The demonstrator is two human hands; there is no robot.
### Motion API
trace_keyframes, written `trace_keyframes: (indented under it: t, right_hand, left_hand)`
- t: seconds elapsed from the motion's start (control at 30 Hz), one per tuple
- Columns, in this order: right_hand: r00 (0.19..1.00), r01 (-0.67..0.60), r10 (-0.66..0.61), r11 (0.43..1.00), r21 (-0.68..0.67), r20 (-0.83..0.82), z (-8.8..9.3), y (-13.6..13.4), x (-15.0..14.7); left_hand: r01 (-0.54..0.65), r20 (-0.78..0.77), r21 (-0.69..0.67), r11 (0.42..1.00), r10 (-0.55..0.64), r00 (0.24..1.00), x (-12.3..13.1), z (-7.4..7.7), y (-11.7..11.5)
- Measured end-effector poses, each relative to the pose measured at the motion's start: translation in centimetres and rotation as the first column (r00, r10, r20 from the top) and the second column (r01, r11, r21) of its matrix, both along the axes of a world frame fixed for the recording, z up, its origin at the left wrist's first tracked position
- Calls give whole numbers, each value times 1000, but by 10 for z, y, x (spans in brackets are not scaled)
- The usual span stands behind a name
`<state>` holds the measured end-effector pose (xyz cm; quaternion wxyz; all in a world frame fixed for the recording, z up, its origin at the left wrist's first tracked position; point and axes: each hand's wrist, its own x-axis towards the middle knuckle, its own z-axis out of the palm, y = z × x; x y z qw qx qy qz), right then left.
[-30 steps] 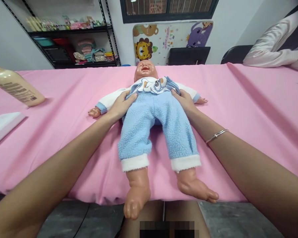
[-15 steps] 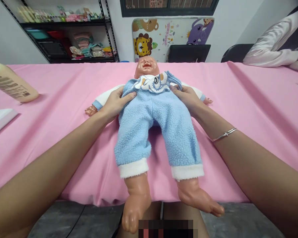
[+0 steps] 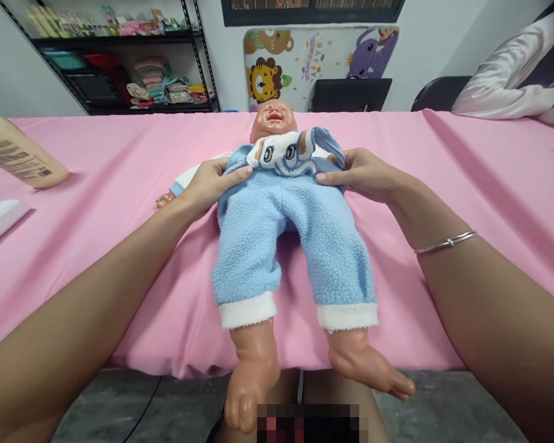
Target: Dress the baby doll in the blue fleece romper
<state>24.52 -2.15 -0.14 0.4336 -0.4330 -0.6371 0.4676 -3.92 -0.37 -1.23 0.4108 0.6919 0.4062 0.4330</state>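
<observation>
A baby doll (image 3: 253, 363) lies on its back on the pink-covered table (image 3: 425, 289), head away from me, feet over the near edge. It wears fluffy light-blue overalls (image 3: 253, 246) with white cuffs over a white top; the bib (image 3: 279, 154) is folded down at the waist. My left hand (image 3: 212, 184) grips the overalls at the left side of the waist, thumb on top. On the other side my right hand (image 3: 362, 175) pinches the waist beside a blue strap, thumb on the front; some fingers are hidden behind the cloth.
A cream bottle (image 3: 23, 154) and a white box-like item (image 3: 2, 221) lie at the left. Behind the table stand a black shelf (image 3: 115, 40) with folded cloths and a black chair (image 3: 438, 92). A person's white sleeve (image 3: 503, 74) rests at the far right.
My right hand has turned and its wrist has swung outward and up, covering the doll's hand on that side. The bib lies flatter, showing both printed eyes. My left hand stays nearly still.
</observation>
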Motion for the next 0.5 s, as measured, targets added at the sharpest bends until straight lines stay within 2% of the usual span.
trace_keyframes:
  t: [0.07, 0.13, 0.2, 0.33, 0.43, 0.5]
  right_hand:
    - [993, -40, 42, 999, 28, -109, 2, -1, 0]
    - [977, 23, 2, 993, 116, -214, 1, 2, -7]
    - [972, 94, -58, 984, 154, -226, -5, 8, -16]
    - [961, 261, -256, 965, 35, -103, -17, 16, -29]
    - [949, 315, -315, 948, -40, -13, -22, 13, -28]
    - [924, 358, -355, 934, 0, 140, -24, 9, -23]
  left_hand:
    - [-22, 23, 85, 996, 20, 1000, 3, -1, 2]
    - [-71, 83, 156, 985, 58, 995, 8, -3, 6]
    - [-124, 124, 174, 977, 103, 987, 14, -8, 11]
    - [-173, 71, 104, 979, 166, 984, 15, -15, 18]
    - [-127, -107, -44, 991, 122, 987, 6, -13, 13]
    - [-134, -235, -114, 984, 104, 966, 0, -7, 8]
